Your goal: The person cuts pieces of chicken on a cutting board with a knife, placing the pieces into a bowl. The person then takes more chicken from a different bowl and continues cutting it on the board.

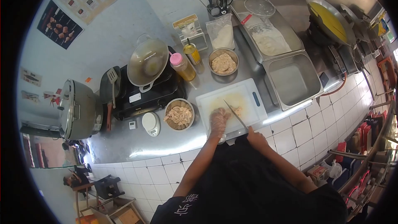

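Note:
My left hand, in a clear plastic glove, is down on the white cutting board with its fingers curled over raw meat, mostly hidden under them. In my right hand is the handle of a knife, whose long blade slants across the board just right of the left fingertips. A small piece of raw meat lies against the blade's far side. Left of the board stands a steel bowl of cut meat pieces. Behind the board, another steel bowl holds larger meat pieces.
A kitchen scale and a small timer sit left of the bowls. Behind are a stove with a wok, a pink-capped bottle and a bag of white powder. At right stand a flour tray and a steel pan.

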`<state>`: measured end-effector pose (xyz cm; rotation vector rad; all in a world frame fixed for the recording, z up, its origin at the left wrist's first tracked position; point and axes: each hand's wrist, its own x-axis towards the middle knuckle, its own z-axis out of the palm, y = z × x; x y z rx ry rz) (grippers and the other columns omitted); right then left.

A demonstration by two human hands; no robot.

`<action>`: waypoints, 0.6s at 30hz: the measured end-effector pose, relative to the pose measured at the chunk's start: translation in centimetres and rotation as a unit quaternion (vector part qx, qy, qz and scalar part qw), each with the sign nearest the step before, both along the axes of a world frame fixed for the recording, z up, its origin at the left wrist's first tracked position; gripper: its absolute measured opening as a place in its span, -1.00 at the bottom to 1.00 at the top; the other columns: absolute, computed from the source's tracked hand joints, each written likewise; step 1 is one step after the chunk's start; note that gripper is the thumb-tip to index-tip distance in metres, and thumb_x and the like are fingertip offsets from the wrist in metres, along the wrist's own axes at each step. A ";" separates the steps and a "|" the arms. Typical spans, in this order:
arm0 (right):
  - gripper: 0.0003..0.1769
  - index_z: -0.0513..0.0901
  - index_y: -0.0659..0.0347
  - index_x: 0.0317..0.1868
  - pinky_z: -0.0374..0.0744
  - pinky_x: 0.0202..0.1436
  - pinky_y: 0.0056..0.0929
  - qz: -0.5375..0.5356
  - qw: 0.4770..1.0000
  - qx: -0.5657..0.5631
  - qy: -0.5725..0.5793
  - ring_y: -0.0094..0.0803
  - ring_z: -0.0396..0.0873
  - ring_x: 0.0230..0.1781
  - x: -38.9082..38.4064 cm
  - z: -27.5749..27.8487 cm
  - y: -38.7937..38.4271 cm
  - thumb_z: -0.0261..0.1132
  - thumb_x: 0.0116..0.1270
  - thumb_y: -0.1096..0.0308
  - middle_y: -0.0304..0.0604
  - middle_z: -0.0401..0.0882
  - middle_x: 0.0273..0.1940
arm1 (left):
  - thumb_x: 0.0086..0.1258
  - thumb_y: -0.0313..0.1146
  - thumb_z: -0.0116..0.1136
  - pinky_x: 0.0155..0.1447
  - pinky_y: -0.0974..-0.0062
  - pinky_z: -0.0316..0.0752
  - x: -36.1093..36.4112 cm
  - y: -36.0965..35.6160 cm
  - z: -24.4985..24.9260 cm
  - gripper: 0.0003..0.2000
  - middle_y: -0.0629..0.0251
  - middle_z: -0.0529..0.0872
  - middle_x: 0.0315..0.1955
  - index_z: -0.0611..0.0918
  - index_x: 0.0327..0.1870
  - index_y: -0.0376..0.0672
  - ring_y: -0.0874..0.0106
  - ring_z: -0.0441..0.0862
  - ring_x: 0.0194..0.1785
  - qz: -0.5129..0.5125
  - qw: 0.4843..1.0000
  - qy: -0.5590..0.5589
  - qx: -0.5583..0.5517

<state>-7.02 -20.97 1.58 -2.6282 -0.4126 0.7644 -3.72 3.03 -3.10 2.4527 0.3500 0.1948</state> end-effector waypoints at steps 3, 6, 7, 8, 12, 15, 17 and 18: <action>-0.67 0.34 0.21 0.14 0.58 -0.18 0.41 -0.021 1.000 0.004 -0.006 0.45 0.66 -0.30 -0.7 0.4 -1.4 0.12 0.49 0.25 0.42 0.65 -0.41 | 0.25 -0.10 0.46 -0.09 0.12 0.56 0.4 -0.1 -0.7 -0.64 0.06 0.74 -0.40 0.69 -0.21 -0.24 0.07 0.69 -0.29 0.000 0.989 0.116 -0.089; -0.68 0.34 0.24 0.14 0.55 -0.21 0.44 -0.042 0.996 0.046 -0.064 0.44 0.65 -0.32 0.0 -0.4 -1.0 0.10 0.53 0.24 0.40 0.64 -0.42 | 0.26 -0.06 0.48 -0.20 0.21 0.55 0.9 0.8 1.3 -0.61 0.16 0.70 -0.51 0.66 -0.31 -0.27 0.23 0.66 -0.43 -0.042 0.969 0.210 -0.125; -0.66 0.33 0.24 0.18 0.56 -0.22 0.41 -0.050 0.995 0.055 -0.065 0.43 0.66 -0.32 0.5 -0.5 -0.9 0.10 0.53 0.24 0.40 0.65 -0.41 | 0.26 -0.06 0.49 -0.22 0.25 0.54 1.0 0.9 2.8 -0.60 0.20 0.68 -0.52 0.65 -0.34 -0.28 0.30 0.64 -0.44 -0.045 0.963 0.222 -0.145; -0.64 0.33 0.23 0.21 0.58 -0.22 0.38 -0.058 0.994 0.064 -0.065 0.42 0.66 -0.32 0.9 -0.7 -0.8 0.11 0.54 0.24 0.39 0.66 -0.39 | 0.26 -0.06 0.50 -0.24 0.28 0.54 1.1 0.9 3.9 -0.59 0.24 0.66 -0.54 0.64 -0.37 -0.29 0.37 0.62 -0.45 -0.049 0.956 0.236 -0.165; -0.67 0.32 0.24 0.18 0.57 -0.22 0.38 -0.087 0.987 0.108 -0.075 0.44 0.65 -0.32 1.6 0.9 -0.6 0.08 0.56 0.26 0.39 0.66 -0.39 | 0.30 -0.20 0.49 -0.28 0.43 0.53 0.6 0.5 2.9 -0.66 0.35 0.65 -0.51 0.64 -0.24 -0.31 0.53 0.57 -0.44 -0.056 0.942 0.082 -0.321; -0.71 0.33 0.29 0.14 0.53 -0.25 0.38 -0.092 0.982 0.140 -0.091 0.45 0.62 -0.37 1.9 2.6 -0.4 0.08 0.57 0.30 0.39 0.62 -0.46 | 0.34 -0.30 0.46 -0.26 0.52 0.57 0.6 -0.9 3.6 -0.68 0.34 0.71 -0.44 0.63 -0.09 -0.34 0.57 0.64 -0.37 -0.005 0.903 0.032 -0.429; -0.71 0.33 0.28 0.13 0.53 -0.21 0.39 -0.082 0.983 0.150 -0.066 0.45 0.63 -0.34 1.7 4.0 0.0 0.07 0.57 0.28 0.40 0.63 -0.43 | 0.37 -0.34 0.44 -0.23 0.58 0.60 0.6 -1.0 0.1 -0.67 0.32 0.74 -0.38 0.61 -0.01 -0.36 0.59 0.69 -0.32 0.036 0.904 0.041 -0.425; -0.71 0.33 0.27 0.13 0.52 -0.19 0.40 -0.077 0.983 0.154 -0.056 0.45 0.63 -0.32 1.7 4.3 0.3 0.07 0.57 0.27 0.41 0.63 -0.41 | 0.38 -0.34 0.43 -0.21 0.58 0.61 0.5 -1.0 -1.4 -0.67 0.29 0.75 -0.37 0.62 0.00 -0.37 0.57 0.71 -0.30 0.056 0.890 0.055 -0.450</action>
